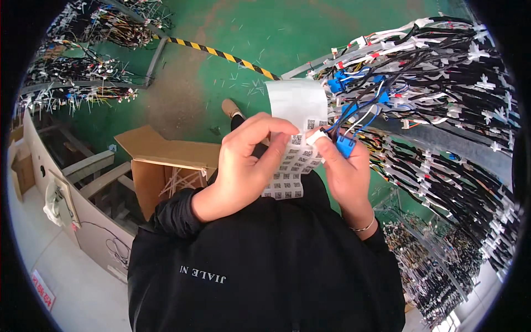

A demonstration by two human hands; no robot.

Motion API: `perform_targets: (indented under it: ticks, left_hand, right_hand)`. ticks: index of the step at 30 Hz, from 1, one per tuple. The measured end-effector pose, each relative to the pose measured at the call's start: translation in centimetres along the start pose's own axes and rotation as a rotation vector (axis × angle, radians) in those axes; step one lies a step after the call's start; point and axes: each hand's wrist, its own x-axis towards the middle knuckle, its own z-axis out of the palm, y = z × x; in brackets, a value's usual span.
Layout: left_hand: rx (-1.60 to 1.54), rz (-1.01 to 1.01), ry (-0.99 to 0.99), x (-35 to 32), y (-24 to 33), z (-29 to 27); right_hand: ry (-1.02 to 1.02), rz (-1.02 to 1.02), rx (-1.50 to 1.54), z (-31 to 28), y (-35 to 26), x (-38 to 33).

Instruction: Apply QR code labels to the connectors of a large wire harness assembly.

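Observation:
A long strip of white labels (297, 102) with small black square codes hangs between my hands, its upper part blank and its lower end over my lap. My left hand (246, 163) is closed, index finger and thumb bent together at the strip's left side. Whatever is between those fingertips is too small to tell. My right hand (349, 174) grips a wire harness by a white piece (317, 137) under the thumb, next to the strip's right edge. A blue connector (345, 146) on the harness rests against its fingers. Dark, white and blue wires run up from there to more blue connectors (348, 110).
Thick bundles of black and white wire harnesses (431, 105) hang over a metal rack on the right. An open cardboard box (149, 177) stands at left, beside a pale curved panel (55, 155). Black-and-yellow tape (221, 54) marks a bar ahead above the green floor (215, 22).

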Motion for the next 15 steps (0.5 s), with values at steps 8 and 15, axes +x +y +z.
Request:
perform_targets:
  ticks: [8, 15]
  left_hand:
    - [0.749, 0.431, 0.073, 0.7, 1.2, -0.7]
    - [0.737, 0.462, 0.075, 0.6, 0.8, 0.0]
  right_hand:
    - [0.119, 0.003, 0.002, 0.5, -0.1, 0.3]
    - [0.109, -0.015, -0.002, 0.6, 0.0, 0.4]
